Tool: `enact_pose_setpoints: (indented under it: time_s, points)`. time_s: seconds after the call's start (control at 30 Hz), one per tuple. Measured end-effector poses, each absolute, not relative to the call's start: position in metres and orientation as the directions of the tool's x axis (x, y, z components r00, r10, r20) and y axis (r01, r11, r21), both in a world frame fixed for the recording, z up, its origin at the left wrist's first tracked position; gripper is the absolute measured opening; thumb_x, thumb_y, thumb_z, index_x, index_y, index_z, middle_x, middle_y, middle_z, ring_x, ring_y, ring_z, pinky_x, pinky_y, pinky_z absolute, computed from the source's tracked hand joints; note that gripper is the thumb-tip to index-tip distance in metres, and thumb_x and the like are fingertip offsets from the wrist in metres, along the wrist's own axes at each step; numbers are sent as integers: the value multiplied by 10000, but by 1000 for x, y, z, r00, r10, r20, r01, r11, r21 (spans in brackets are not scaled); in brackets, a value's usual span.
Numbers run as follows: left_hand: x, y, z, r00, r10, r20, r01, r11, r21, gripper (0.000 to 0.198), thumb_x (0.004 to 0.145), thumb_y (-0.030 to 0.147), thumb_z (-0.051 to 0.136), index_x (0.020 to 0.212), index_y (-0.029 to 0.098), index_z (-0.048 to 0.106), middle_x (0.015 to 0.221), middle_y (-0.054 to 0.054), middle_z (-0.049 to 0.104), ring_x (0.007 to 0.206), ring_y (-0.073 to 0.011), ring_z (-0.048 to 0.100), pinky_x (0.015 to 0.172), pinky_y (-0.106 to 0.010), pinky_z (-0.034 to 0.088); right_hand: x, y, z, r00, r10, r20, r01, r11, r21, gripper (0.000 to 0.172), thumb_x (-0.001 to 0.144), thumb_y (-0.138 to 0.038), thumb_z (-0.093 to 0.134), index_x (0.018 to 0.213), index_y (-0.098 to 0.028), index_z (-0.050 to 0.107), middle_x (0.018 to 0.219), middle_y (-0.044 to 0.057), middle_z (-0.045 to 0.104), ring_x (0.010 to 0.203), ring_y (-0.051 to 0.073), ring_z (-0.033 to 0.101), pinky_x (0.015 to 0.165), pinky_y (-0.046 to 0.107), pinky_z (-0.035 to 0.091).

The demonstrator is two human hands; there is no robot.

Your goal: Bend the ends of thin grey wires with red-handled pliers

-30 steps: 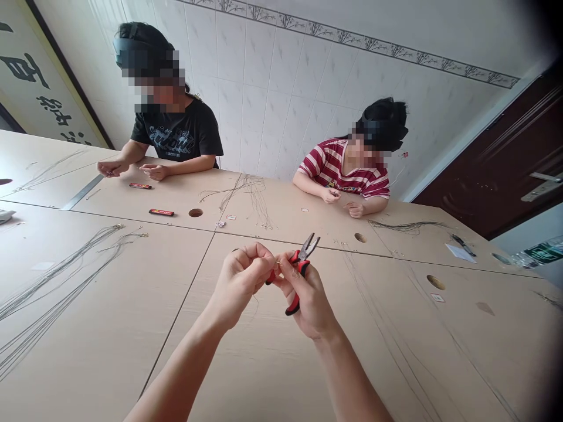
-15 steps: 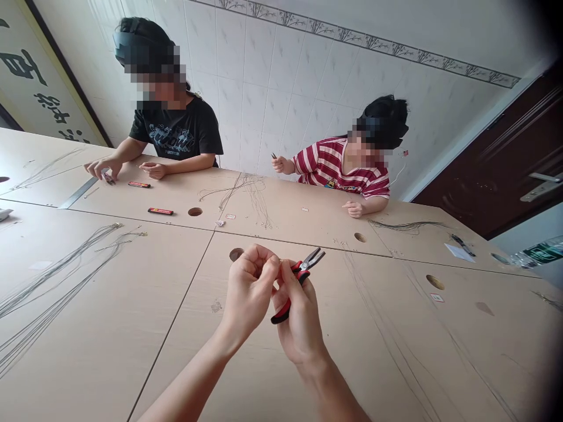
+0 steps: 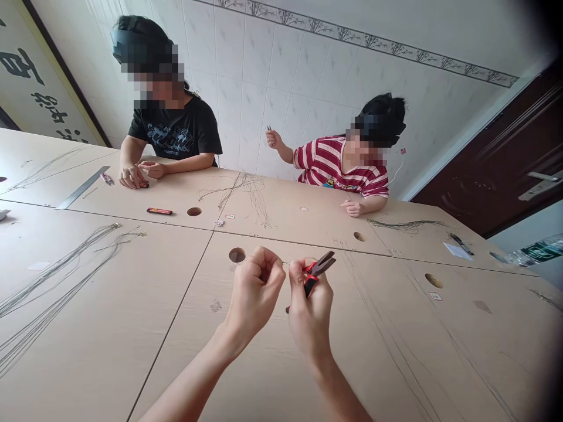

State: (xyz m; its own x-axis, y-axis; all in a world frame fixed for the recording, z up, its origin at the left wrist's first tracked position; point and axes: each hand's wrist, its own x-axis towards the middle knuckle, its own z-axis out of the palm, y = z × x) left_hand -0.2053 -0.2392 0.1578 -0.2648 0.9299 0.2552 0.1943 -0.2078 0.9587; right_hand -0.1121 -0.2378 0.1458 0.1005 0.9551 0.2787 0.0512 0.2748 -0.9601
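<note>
Above the middle of the table, my right hand (image 3: 311, 310) is wrapped round red-and-black pliers (image 3: 313, 275), whose jaws point up and to the right, slightly apart. My left hand (image 3: 258, 287) is closed in a pinch just to the left of it. A tiny bit of thin strand (image 3: 285, 263) shows in the small gap between the two hands; the rest is hidden by the fingers. Beyond my left hand is a round hole (image 3: 237, 254) in the tabletop.
Bundles of thin wire (image 3: 65, 272) lie on the left, more wires (image 3: 240, 190) at the far middle. Across the table (image 3: 109, 328) sit two people; one handles small items near a metal ruler (image 3: 83, 187). A red lighter-like item (image 3: 159, 211) and a bottle (image 3: 539, 252) are there.
My hands have moved slightly apart, and the pliers have turned and shifted right with my right hand. One person's hand has moved to a red item; the other person's raised hand is higher.
</note>
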Motion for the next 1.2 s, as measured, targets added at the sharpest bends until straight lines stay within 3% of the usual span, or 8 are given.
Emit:
enact_pose_setpoints:
  time_s: [0.13,0.33,0.53,0.67,0.77,0.83,0.93,1.2]
  points:
    - [-206,-239,159,-232,946,228,205,-182,962,164,817,195,498,664,187,442,547,74,399,476,-60,302,422,-168,268,-105,-229,148,87,912,401,225,374,-900,231,940,-385,495,792,-209,474,682,-31,467,611,121,448,563,248,369]
    - [-207,-237,160,-203,964,172,164,-140,977,157,805,190,488,652,179,458,556,70,394,477,-56,292,415,-162,251,-101,-220,150,33,932,360,247,341,-907,242,938,-413,490,807,-210,485,660,-40,459,586,117,430,558,249,368]
    - [-216,-235,162,-231,961,152,106,-130,986,146,797,189,495,652,175,487,522,86,349,452,-52,239,395,-168,199,-93,-208,144,17,998,59,-111,60,-992,287,859,-488,587,827,-207,546,751,-14,504,677,133,475,657,275,435]
    - [-224,-231,164,-296,936,191,133,-158,978,129,790,182,504,663,166,514,538,76,393,462,-51,268,409,-169,224,-81,-206,129,-300,921,-250,-395,-358,-846,270,794,-394,615,984,-208,574,876,25,551,837,181,560,735,326,484]
    - [-228,-228,162,-328,917,227,171,-179,969,134,790,179,506,657,169,506,534,77,394,461,-52,273,412,-170,233,-77,-215,121,-352,908,-228,-218,-317,-923,441,745,-246,610,1175,-249,515,925,6,534,811,164,539,757,327,476]
    - [-229,-227,160,-340,910,240,194,-182,964,135,794,180,511,660,175,498,530,81,384,457,-54,268,406,-169,231,-78,-222,120,-299,944,-141,39,-135,-990,527,734,-187,575,1243,-276,471,942,-2,501,768,154,504,747,327,465]
    - [-229,-227,157,-338,906,254,239,-178,955,142,802,180,517,663,183,485,540,79,396,462,-58,287,408,-166,249,-83,-229,125,-246,969,7,355,97,-930,516,739,-155,510,1241,-261,455,949,14,480,795,177,495,750,353,468]
    - [-225,-230,154,-317,914,252,283,-163,945,139,819,187,507,683,197,477,574,71,435,488,-71,316,445,-181,299,-92,-231,131,-300,943,145,513,287,-809,514,724,-92,468,1218,-229,443,1012,51,525,1017,237,515,888,440,473]
